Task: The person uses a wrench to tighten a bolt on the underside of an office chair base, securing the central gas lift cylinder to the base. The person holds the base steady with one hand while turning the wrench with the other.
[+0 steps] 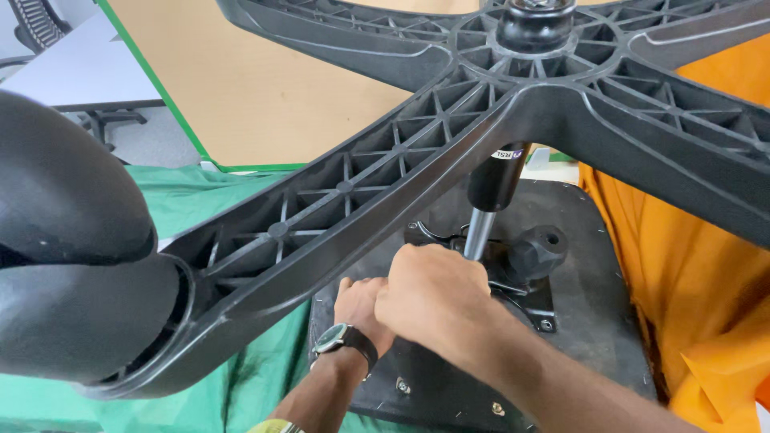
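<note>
An office chair lies upside down. Its black seat underside [593, 321] faces up and carries a metal tilt mechanism [521, 281] with a black knob [539, 244]. The gas cylinder [486, 216] rises from the mechanism to the black star base [385, 176], which fills the top of the view. My right hand [433, 298] is curled into a fist against the mechanism at the foot of the cylinder. What its fingers hold is hidden. My left hand [359, 305], with a dark wristwatch [341, 338], rests beside it on the seat underside, its fingers hidden behind the right hand.
A black caster wheel [72, 265] at the end of one base arm looms large at the left. Green cloth [200, 200] lies under the chair, and orange cloth [690, 281] lies to the right. A wooden board [265, 88] and a grey desk [80, 68] stand behind.
</note>
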